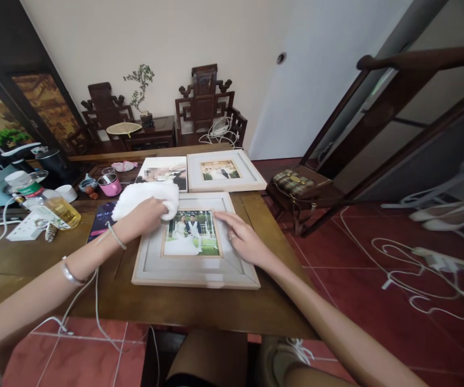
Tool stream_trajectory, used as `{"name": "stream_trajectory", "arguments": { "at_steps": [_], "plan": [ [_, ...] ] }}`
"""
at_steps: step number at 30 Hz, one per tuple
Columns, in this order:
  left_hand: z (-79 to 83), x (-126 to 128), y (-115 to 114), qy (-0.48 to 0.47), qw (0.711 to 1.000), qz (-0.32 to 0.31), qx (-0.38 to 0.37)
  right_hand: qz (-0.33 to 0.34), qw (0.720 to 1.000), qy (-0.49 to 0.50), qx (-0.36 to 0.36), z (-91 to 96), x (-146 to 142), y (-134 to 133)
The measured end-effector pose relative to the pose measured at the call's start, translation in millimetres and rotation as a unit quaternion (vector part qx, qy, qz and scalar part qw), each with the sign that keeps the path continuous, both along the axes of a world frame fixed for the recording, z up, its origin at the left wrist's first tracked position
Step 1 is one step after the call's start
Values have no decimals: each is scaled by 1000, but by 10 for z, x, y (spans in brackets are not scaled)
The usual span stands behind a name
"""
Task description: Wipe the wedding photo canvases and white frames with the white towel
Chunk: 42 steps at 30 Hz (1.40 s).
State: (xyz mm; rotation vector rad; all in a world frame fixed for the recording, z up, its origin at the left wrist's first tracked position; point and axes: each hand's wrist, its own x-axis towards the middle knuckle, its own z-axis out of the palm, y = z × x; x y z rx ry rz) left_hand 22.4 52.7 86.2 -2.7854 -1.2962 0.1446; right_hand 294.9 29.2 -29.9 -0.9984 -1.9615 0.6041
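Observation:
A white-framed wedding photo (194,269) lies flat on the wooden table (200,309) in front of me. My left hand (145,215) is closed on a white cloth (145,196) at the frame's top left corner. My right hand (242,239) rests open, fingers flat, on the frame's right side. A second white framed photo (252,180) lies behind it, with an unframed photo print (163,169) to its left.
On the left of the table stand a pink cup (110,185), a bottle of yellow liquid (57,209), a power strip (24,228), a phone (101,217) and white cables. Carved wooden chairs (205,102) stand at the far wall. A stair rail (397,118) and floor cables (417,263) are on the right.

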Motion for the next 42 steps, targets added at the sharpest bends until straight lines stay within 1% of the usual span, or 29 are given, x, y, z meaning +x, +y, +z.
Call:
{"name": "stream_trajectory", "arguments": {
  "at_steps": [3,6,9,11,12,14,17,20,22,24,26,28,30,35,37,39,40,42],
  "plan": [
    [30,-17,-319,38,999,18,-5,-5,1000,-9,-2,13,-6,-8],
    [27,36,-785,59,997,12,-54,-4,1000,-14,0,25,-4,-15],
    [0,50,-1211,16,995,-8,-101,-4,1000,-14,1,30,1,-19],
    [-22,35,-1354,-10,993,-14,-114,-6,1000,-18,-1,34,3,-20],
    [-31,28,-1368,-13,993,-12,-114,-7,1000,-23,-3,37,3,-21],
    [-47,20,-1283,3,994,-8,-106,-10,999,-32,-7,42,3,-23],
    [-91,17,-947,36,998,9,-53,-10,999,-40,-6,41,3,-22],
    [-179,2,-526,39,997,45,42,-9,999,-35,-1,29,7,-18],
    [-246,-15,-288,39,993,58,96,-8,1000,-27,1,20,11,-16],
    [-300,-31,-134,46,991,47,120,-8,1000,-18,0,19,13,-16],
    [-329,-39,-93,56,991,19,117,-9,1000,-16,-5,24,13,-17],
    [-327,-38,-175,61,994,6,95,-9,1000,-18,-11,32,12,-18],
    [-295,-31,-366,59,996,5,67,-8,1000,-18,-10,37,10,-18],
    [-159,-13,-1080,48,999,3,-13,-8,1000,-11,-1,35,4,-15],
    [-126,-6,-1315,45,998,0,-50,-8,1000,-15,-1,35,0,-16],
    [-129,11,-1437,43,996,0,-79,-10,1000,-19,-1,35,-4,-18],
    [-145,25,-1444,42,996,3,-84,-12,1000,-20,-1,34,-6,-19],
    [-200,62,-1349,34,997,11,-66,-14,1000,-18,0,27,-9,-19]
  ]
}}
